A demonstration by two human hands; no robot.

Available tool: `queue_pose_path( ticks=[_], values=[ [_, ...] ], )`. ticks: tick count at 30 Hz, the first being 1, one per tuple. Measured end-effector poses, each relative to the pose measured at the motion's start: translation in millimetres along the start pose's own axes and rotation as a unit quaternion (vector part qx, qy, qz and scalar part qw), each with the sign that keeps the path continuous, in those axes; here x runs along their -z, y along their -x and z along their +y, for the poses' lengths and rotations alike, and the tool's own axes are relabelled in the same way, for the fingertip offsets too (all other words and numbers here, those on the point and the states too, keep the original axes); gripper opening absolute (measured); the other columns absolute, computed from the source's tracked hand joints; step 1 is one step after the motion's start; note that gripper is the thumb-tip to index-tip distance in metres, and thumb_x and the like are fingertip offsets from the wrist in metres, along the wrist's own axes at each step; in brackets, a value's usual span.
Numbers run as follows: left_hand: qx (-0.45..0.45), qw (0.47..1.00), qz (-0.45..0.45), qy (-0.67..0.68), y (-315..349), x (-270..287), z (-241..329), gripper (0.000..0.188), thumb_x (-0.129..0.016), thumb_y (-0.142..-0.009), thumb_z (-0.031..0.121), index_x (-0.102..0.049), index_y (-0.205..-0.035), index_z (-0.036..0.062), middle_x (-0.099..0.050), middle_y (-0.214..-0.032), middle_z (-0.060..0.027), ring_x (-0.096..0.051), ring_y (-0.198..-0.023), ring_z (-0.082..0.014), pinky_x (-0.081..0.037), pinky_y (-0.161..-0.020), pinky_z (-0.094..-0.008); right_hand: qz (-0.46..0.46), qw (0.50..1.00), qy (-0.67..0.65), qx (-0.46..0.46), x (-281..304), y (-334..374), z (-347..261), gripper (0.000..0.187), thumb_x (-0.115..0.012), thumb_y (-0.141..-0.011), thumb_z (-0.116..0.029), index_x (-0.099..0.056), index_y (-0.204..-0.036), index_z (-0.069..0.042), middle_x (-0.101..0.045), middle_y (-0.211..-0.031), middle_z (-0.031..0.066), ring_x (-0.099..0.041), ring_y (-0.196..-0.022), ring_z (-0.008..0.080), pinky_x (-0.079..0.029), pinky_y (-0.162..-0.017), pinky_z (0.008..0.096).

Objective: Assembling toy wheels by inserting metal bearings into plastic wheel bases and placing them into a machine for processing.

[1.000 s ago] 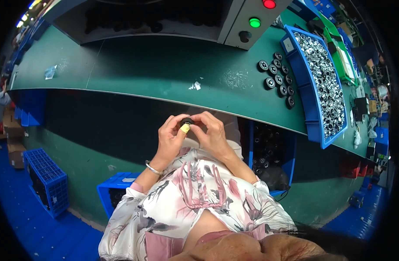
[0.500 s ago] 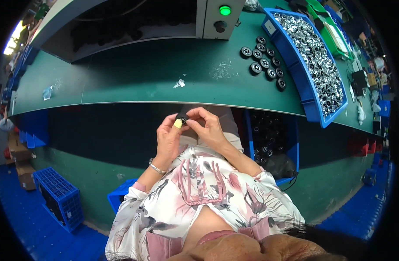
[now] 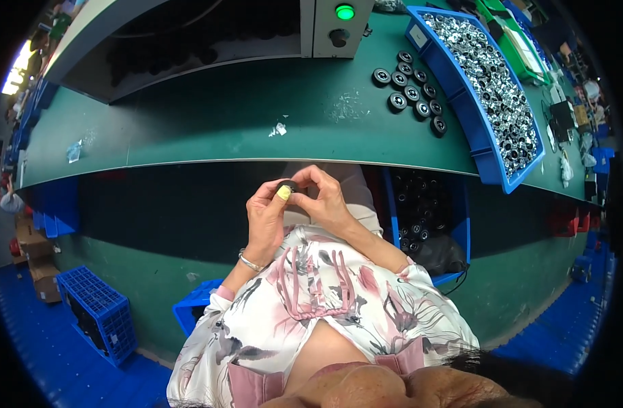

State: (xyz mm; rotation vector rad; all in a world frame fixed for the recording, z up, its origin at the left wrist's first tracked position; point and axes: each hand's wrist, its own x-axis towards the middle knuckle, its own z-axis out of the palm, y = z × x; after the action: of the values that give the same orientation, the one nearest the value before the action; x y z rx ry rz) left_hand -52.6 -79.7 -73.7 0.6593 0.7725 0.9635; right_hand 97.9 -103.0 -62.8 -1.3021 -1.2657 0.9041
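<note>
A small black round part [image 3: 289, 183], like the black wheels on the bench, is between my hands above my lap, just below the bench edge. My left hand [image 3: 264, 216] grips it with fingers behind and the thumb, wrapped in yellow tape, across its front. From the other side, the bent fingers and thumb of my right hand [image 3: 327, 202] close on its right edge. My fingertips cover much of the part. Several black wheels [image 3: 411, 93] with silvery centres lie loosely grouped on the green bench [image 3: 243, 129], ahead and right of my hands.
A blue tray [image 3: 469, 129] full of shiny small parts stands at the right. Ahead is a grey machine [image 3: 333, 41] with a lit green button. Below the bench, a blue crate [image 3: 463, 238] holds black parts. Plastic scraps [image 3: 278, 130] lie on the bench.
Both hands stay together at the part; the left thumb has shifted slightly over its front and the part looks turned. The whole view has shifted a little.
</note>
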Motion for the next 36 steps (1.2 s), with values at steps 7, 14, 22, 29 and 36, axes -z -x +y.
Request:
queue_pose_path(
  ticks=[7,14,22,29,36],
  values=[
    [0.024,0.995,0.055,0.075,-2,10,-12,0.020,-0.060,-0.099,0.010,-0.062,-0.116,-0.0009,-0.067,-0.106,-0.0084,-0.065,-0.093,-0.0141,-0.054,-0.085,-0.0297,0.060,0.979,0.161,0.112,-16,1,13,0.023,-0.076,-0.078,-0.008,-0.062,-0.094,0.001,-0.065,-0.085,0.0117,-0.064,-0.074,0.0238,-0.051,-0.067,0.0361],
    [-0.056,0.980,-0.008,-0.192,3,0,10,0.023,-0.060,-0.099,0.007,-0.062,-0.119,-0.0047,-0.068,-0.109,-0.0089,-0.068,-0.092,-0.0154,-0.057,-0.085,-0.0297,0.023,0.992,0.119,0.040,-1,2,7,0.029,-0.075,-0.079,-0.008,-0.066,-0.104,0.003,-0.071,-0.090,0.0147,-0.069,-0.080,0.0248,-0.053,-0.071,0.0347],
    [-0.040,0.985,-0.006,-0.169,1,-3,10,0.024,-0.062,-0.096,0.004,-0.062,-0.117,-0.0079,-0.069,-0.103,-0.0108,-0.070,-0.088,-0.0164,-0.058,-0.082,-0.0274,-0.024,0.990,-0.087,-0.105,7,1,5,0.025,-0.070,-0.087,-0.002,-0.064,-0.111,0.003,-0.070,-0.104,0.0095,-0.067,-0.099,0.0151,-0.054,-0.089,0.0286],
    [-0.038,0.996,0.005,-0.083,-5,4,-5,0.016,-0.063,-0.096,0.005,-0.063,-0.109,-0.0056,-0.070,-0.101,-0.0105,-0.070,-0.085,-0.0158,-0.059,-0.080,-0.0282,0.022,0.998,0.059,0.030,-4,1,2,0.021,-0.069,-0.083,0.001,-0.062,-0.103,0.003,-0.065,-0.096,0.0127,-0.068,-0.084,0.0242,-0.054,-0.074,0.0338],
    [0.074,0.996,0.030,0.042,-15,24,-20,0.016,-0.062,-0.097,0.007,-0.063,-0.110,-0.0030,-0.069,-0.098,-0.0098,-0.069,-0.082,-0.0156,-0.059,-0.074,-0.0286,0.035,0.975,0.203,0.086,-10,7,15,0.018,-0.066,-0.085,-0.001,-0.064,-0.103,0.003,-0.064,-0.086,0.0148,-0.066,-0.078,0.0281,-0.053,-0.068,0.0367]
  ],
)
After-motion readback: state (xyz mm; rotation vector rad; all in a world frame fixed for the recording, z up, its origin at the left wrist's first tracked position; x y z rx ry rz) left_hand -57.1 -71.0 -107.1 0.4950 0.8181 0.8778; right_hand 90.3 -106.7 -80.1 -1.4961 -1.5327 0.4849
